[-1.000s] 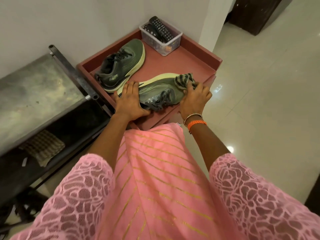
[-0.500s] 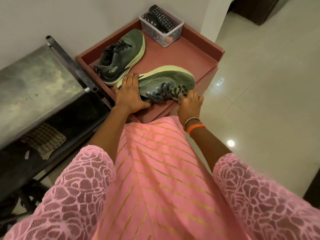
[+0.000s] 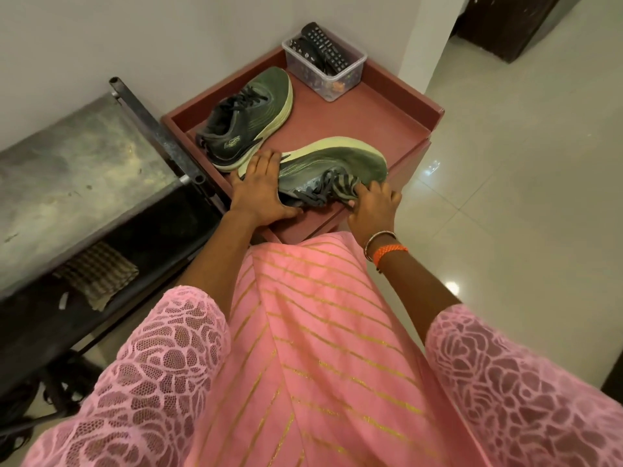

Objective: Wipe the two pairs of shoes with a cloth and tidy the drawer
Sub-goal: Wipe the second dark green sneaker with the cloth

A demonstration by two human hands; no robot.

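Fingers, right hand [image 3: 372, 207]: curled round a striped cloth [image 3: 347, 187], pressing it on the near shoe's laces.
Fingers, left hand [image 3: 261, 190]: straight, flat on that shoe's heel end.
Near shoe [image 3: 337, 160]: tipped on its side at the drawer [image 3: 418, 116] front.
Second shoe [image 3: 249, 119]: upright behind it.
Box of remotes [image 3: 325, 62]: drawer's far corner.

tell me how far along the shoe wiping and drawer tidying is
Nothing looks finished yet. In hand: the left hand steadies the near shoe, tipped on its side in the red drawer, while the right hand rubs a striped cloth at its laces. Left: the far shoe, whose state I cannot judge, a second pair not in view, and tidying around the remote tub.
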